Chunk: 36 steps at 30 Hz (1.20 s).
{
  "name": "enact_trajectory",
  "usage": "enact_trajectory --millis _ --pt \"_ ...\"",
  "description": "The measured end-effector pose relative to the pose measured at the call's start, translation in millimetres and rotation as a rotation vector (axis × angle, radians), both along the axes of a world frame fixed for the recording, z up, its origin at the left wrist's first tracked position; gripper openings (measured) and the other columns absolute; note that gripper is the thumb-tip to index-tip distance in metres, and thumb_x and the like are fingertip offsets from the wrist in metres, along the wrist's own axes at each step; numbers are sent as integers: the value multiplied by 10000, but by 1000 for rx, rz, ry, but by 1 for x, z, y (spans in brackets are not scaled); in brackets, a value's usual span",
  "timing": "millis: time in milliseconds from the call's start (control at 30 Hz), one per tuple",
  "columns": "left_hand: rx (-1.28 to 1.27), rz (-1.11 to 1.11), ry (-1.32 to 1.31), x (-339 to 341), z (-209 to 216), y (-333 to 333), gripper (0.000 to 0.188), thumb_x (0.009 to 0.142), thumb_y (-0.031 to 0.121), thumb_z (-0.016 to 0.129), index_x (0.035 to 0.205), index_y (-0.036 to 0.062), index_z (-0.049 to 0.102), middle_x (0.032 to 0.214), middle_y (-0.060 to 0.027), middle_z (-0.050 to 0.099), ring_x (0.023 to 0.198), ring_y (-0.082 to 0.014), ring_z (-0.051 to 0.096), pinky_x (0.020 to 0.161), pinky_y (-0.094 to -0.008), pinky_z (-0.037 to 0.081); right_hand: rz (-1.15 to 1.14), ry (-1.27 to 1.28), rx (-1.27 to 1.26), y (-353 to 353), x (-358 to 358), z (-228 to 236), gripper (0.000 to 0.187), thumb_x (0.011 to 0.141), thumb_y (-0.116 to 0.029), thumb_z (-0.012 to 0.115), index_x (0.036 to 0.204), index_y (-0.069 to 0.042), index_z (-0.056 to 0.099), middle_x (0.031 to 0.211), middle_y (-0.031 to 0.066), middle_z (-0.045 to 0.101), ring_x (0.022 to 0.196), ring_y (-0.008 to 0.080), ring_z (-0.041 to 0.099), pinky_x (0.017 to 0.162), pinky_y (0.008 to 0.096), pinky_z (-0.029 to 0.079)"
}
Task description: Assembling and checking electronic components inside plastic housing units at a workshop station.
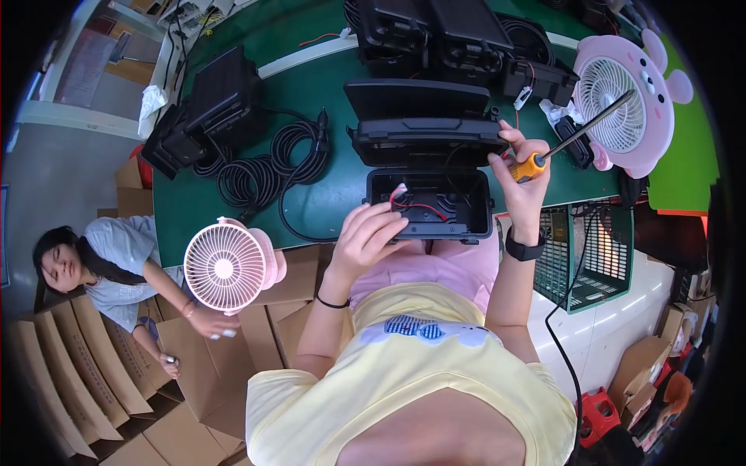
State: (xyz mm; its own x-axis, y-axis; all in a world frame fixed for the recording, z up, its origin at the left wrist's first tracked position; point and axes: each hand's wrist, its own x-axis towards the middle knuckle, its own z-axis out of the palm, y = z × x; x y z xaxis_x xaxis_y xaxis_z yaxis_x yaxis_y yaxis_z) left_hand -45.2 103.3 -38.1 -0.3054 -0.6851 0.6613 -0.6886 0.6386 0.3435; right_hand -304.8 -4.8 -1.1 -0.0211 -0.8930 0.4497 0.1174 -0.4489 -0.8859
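A black plastic box (430,231) stands at the green table's near edge, its lid (427,140) swung up and back. Inside it lies a red wire (423,206) that ends in a small white connector (401,189). My left hand (367,237) is closed over the box's front left rim, fingertips close to the wire; the thumb is hidden. In my right hand (522,182), beside the raised lid, is a screwdriver (587,126) with a yellow-orange handle. Its metal shaft points up and to the right, away from the box.
Coiled black cable (260,175) and another black box (221,93) lie to the left on the green table (342,210). More black boxes (435,35) stand behind. Fans (224,268) flank me, one a pink animal-shaped fan (622,101). A person (124,248) is among cardboard boxes (225,357); a green crate (587,264) is right.
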Motion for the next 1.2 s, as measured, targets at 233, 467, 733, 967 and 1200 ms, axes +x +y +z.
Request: enact_trajectory --millis 233,467,733,967,1200 --pt "26 4 42 4 4 -16 385 632 226 874 987 147 751 824 -14 601 969 -215 608 1087 -567 365 -5 66 -43 -1 -1 -1 368 785 168 651 908 -99 431 1083 127 667 1264 317 553 1036 400 424" --pt "50 89 115 -12 15 -24 424 642 238 872 1025 133 726 839 -33 616 981 -263 581 1059 -558 391 39 84 -12 7 5 5 281 824 110 661 865 -75 452 1009 121 682 1240 336 570 1102 479 372" --pt "93 251 796 -37 -11 -21 799 679 46 889 1299 95 386 1375 -121 308 1279 -323 431 974 -396 504 -108 431 87 24 0 21 351 745 -41 833 854 -31 499 1072 154 698 1212 351 601 1015 427 457" --pt "184 367 597 -40 7 -32 546 770 36 811 1201 48 475 1382 -159 315 1275 -371 454 1014 -449 475 -44 541 -52 35 -2 12 499 559 -61 922 860 -43 525 1108 140 674 1279 386 543 1058 458 434" --pt "201 294 290 -23 11 -38 567 742 21 795 1231 70 512 1446 -162 307 1303 -345 418 1054 -436 398 -32 437 58 36 -1 2 446 615 5 883 828 -43 494 1144 160 701 1332 387 499 1044 437 435"
